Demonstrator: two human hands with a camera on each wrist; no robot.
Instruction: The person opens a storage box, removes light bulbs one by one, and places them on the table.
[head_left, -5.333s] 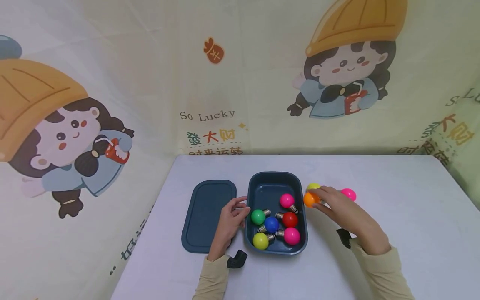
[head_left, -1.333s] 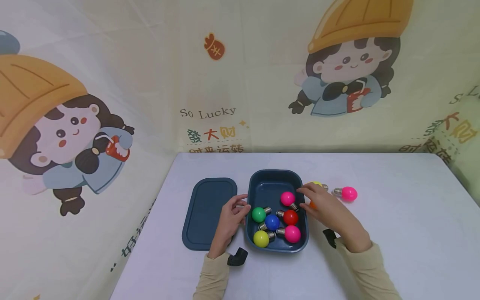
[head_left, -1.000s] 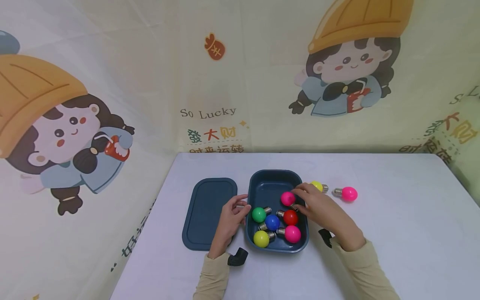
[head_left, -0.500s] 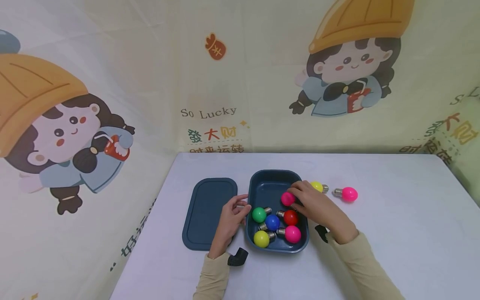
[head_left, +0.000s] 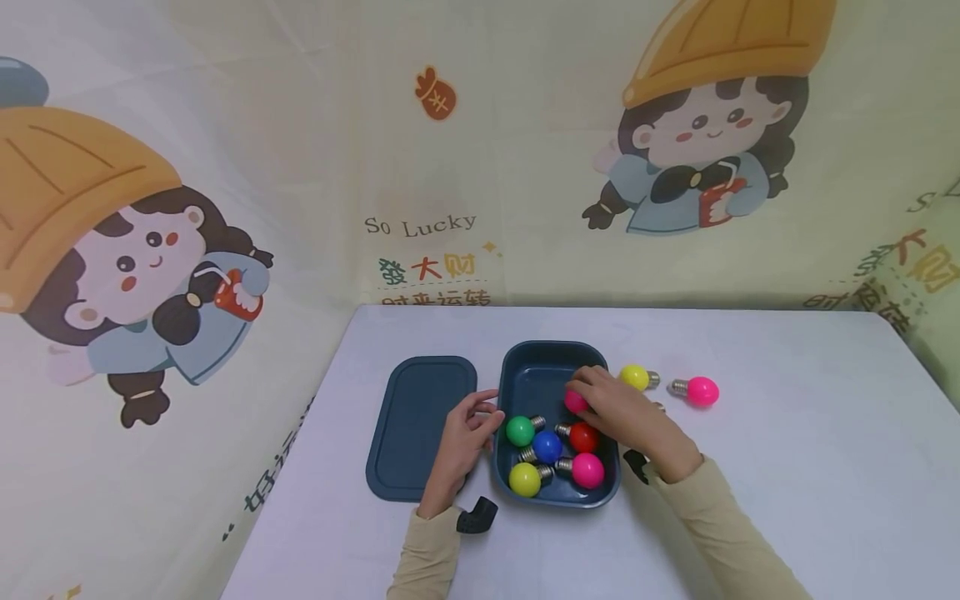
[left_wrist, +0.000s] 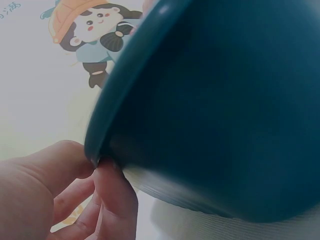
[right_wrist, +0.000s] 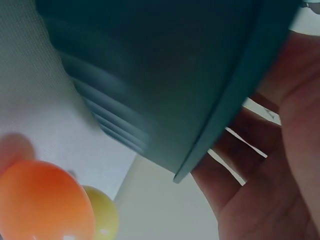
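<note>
A dark blue plastic box point(head_left: 536, 354) holds several coloured light bulbs. My left hand point(head_left: 462, 437) is at its left side; in the left wrist view, thumb and index finger pinch the box's rim point(left_wrist: 117, 85). Reaching over the right wall, my right hand point(head_left: 622, 412) has its fingers around a pink light bulb point(head_left: 575, 401) inside the box, whose metal base is hidden. Below it lie a green bulb point(head_left: 520, 431), a red bulb point(head_left: 583, 437), a blue bulb point(head_left: 547, 447), a yellow bulb point(head_left: 524, 480) and another pink bulb point(head_left: 588, 471).
Left of the box lies a flat dark blue lid point(head_left: 420, 425). Outside its right wall are a yellow bulb point(head_left: 633, 377), a pink bulb point(head_left: 702, 392) and an orange bulb point(right_wrist: 45, 202), the last mostly covered by my right hand in the head view.
My right hand was at the orange bulb outside the box, then moved left over the wall. Its fingers closed around the upper pink bulb. My left hand stayed at the box's left side.
</note>
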